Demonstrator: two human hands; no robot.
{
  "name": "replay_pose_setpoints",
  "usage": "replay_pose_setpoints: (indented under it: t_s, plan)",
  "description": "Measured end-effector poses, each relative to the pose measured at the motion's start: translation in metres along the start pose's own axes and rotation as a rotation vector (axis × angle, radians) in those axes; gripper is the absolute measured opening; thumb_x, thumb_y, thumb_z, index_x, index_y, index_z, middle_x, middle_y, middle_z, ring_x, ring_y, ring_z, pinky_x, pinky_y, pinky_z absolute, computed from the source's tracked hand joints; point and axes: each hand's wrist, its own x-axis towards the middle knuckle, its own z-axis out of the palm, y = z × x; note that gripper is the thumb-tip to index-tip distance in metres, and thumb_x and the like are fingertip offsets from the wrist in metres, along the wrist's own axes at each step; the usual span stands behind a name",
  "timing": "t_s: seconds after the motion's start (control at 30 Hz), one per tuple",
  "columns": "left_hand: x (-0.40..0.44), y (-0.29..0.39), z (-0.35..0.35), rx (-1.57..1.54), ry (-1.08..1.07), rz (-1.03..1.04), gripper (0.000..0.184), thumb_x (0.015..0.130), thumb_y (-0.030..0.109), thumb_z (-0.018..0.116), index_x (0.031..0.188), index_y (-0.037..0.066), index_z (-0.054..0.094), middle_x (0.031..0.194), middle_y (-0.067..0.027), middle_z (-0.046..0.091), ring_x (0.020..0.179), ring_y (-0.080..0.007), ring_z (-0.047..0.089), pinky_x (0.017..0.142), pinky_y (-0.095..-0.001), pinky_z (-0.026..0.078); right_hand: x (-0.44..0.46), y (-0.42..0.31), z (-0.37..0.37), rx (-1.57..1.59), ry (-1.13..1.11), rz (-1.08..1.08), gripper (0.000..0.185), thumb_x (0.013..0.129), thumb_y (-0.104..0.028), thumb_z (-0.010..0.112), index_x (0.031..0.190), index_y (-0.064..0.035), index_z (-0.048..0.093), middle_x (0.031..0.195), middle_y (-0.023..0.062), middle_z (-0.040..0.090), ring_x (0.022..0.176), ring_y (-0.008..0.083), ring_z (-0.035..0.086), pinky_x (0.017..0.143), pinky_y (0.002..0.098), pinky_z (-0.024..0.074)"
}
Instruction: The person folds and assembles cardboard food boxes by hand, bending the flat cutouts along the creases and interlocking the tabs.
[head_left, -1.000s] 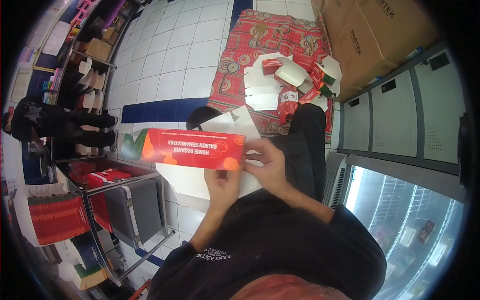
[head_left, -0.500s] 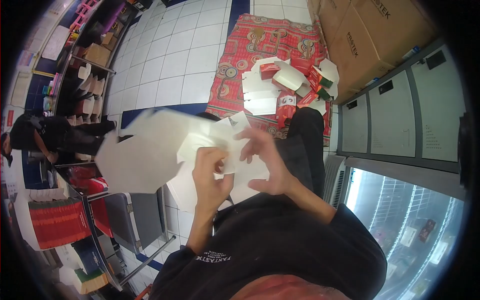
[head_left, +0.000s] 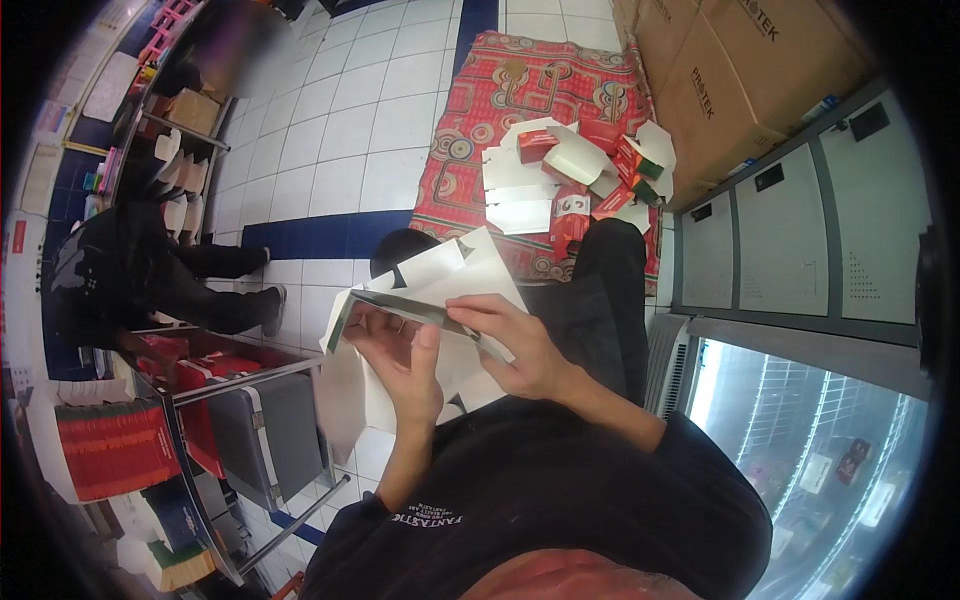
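Note:
A partly folded cardboard carton (head_left: 341,395) with white inner faces is held above my lap, its narrow edge turned toward me. My left hand (head_left: 408,372) grips it from inside, thumb raised and fingers partly hidden behind the board. At its right end my right hand (head_left: 520,345) pinches the edge between fingers and thumb. Beneath both hands, flat white carton blanks (head_left: 490,275) with cut notches lie across my lap.
Several red and white cartons (head_left: 575,160) lie on a red patterned mat (head_left: 500,75). Brown boxes (head_left: 720,100) and grey lockers (head_left: 785,235) line the right. A person in dark clothes (head_left: 130,265) stands left, near a metal rack holding red cartons (head_left: 115,450).
The white board has swung from flat and wide on the left to edge-on and folded between my hands. My right hand has closed onto it. The other person has moved nearer.

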Motion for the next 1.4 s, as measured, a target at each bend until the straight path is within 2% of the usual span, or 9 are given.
replay_pose_setpoints:
  t_s: [0.03, 0.27, 0.37, 0.57, 0.63, 0.77, 0.9, 1.13, 1.4]
  plan:
    - [-0.001, 0.002, 0.002, 0.127, 0.109, -0.035, 0.083, 0.097, 0.026, 0.084, 0.156, 0.011, 0.028, 0.143, -0.0142, 0.050, 0.128, -0.0244, 0.056, 0.106, -0.0439, 0.051, -0.003, 0.004, 0.000, -0.013, -0.004, -0.015, 0.065, 0.088, 0.010, 0.066, 0.151, -0.0019, 0.061, 0.145, 0.0211, 0.064, 0.124, 0.0363, 0.070, 0.101, 0.0422, 0.0606]
    - [-0.009, -0.006, -0.009, 0.086, 0.071, 0.006, 0.076, 0.099, 0.005, 0.075, 0.157, 0.004, 0.027, 0.144, -0.0166, 0.053, 0.129, -0.0260, 0.059, 0.112, -0.0407, 0.050, -0.014, 0.018, -0.002, -0.143, 0.016, -0.041, 0.062, 0.090, 0.016, 0.059, 0.148, -0.0038, 0.066, 0.139, 0.0191, 0.069, 0.117, 0.0333, 0.075, 0.094, 0.0387, 0.0645]
    - [-0.025, -0.005, 0.004, 0.233, 0.126, 0.012, 0.078, 0.101, 0.007, 0.072, 0.162, 0.003, 0.024, 0.146, -0.0166, 0.053, 0.127, -0.0262, 0.060, 0.114, -0.0412, 0.048, -0.019, 0.025, 0.010, 0.214, 0.256, 0.094, 0.058, 0.090, 0.019, 0.057, 0.143, -0.0040, 0.068, 0.141, 0.0192, 0.068, 0.116, 0.0323, 0.076, 0.091, 0.0383, 0.0657]
    - [-0.007, 0.014, 0.006, -0.097, 0.244, -0.132, 0.065, 0.102, 0.003, 0.067, 0.159, 0.002, 0.036, 0.145, -0.0146, 0.057, 0.133, -0.0243, 0.060, 0.116, -0.0404, 0.047, -0.018, 0.019, 0.013, -0.065, 0.172, -0.069, 0.050, 0.090, 0.023, 0.059, 0.133, -0.0019, 0.067, 0.144, 0.0215, 0.063, 0.124, 0.0297, 0.074, 0.093, 0.0374, 0.0669]
    - [0.000, 0.019, 0.001, -0.237, 0.297, -0.139, 0.061, 0.103, 0.001, 0.066, 0.158, 0.001, 0.039, 0.144, -0.0142, 0.058, 0.133, -0.0241, 0.060, 0.117, -0.0400, 0.047, -0.020, 0.022, 0.016, 0.139, 0.165, 0.005, 0.041, 0.096, 0.018, 0.061, 0.132, -0.0015, 0.066, 0.143, 0.0216, 0.063, 0.126, 0.0298, 0.073, 0.093, 0.0371, 0.0681]
    - [-0.011, 0.008, 0.006, 0.000, 0.267, 0.016, 0.058, 0.106, 0.004, 0.066, 0.159, 0.002, 0.041, 0.144, -0.0141, 0.062, 0.132, -0.0235, 0.063, 0.114, -0.0382, 0.049, -0.012, 0.002, 0.027, 0.710, 0.333, 0.242, 0.026, 0.106, 0.008, 0.062, 0.131, 0.0006, 0.062, 0.141, 0.0216, 0.064, 0.125, 0.0296, 0.073, 0.094, 0.0370, 0.0696]
    - [-0.040, -0.010, -0.005, 0.635, 0.001, 0.079, 0.054, 0.107, 0.001, 0.067, 0.157, 0.001, 0.045, 0.143, -0.0151, 0.067, 0.130, -0.0224, 0.067, 0.113, -0.0382, 0.052, -0.006, -0.006, 0.028, 0.588, 0.382, 0.396, 0.030, 0.109, 0.003, 0.064, 0.138, 0.0030, 0.064, 0.139, 0.0193, 0.063, 0.119, 0.0259, 0.075, 0.094, 0.0367, 0.0703]
    - [-0.022, -0.009, -0.008, 0.551, -0.031, 0.145, 0.053, 0.108, 0.001, 0.066, 0.157, 0.000, 0.045, 0.142, -0.0152, 0.068, 0.130, -0.0223, 0.067, 0.112, -0.0380, 0.052, 0.000, -0.007, 0.017, -0.079, 0.248, 0.053, 0.053, 0.090, 0.016, 0.073, 0.141, 0.0018, 0.072, 0.140, 0.0193, 0.066, 0.112, 0.0308, 0.078, 0.089, 0.0361, 0.0685]
    - [0.000, 0.013, -0.007, 0.189, 0.074, -0.062, 0.051, 0.110, 0.002, 0.066, 0.157, 0.000, 0.046, 0.141, -0.0154, 0.069, 0.130, -0.0221, 0.067, 0.112, -0.0379, 0.052, -0.003, 0.003, -0.006, -0.167, 0.083, -0.026, 0.048, 0.088, 0.015, 0.074, 0.132, -0.0026, 0.078, 0.137, 0.0165, 0.074, 0.111, 0.0285, 0.080, 0.089, 0.0356, 0.0669]
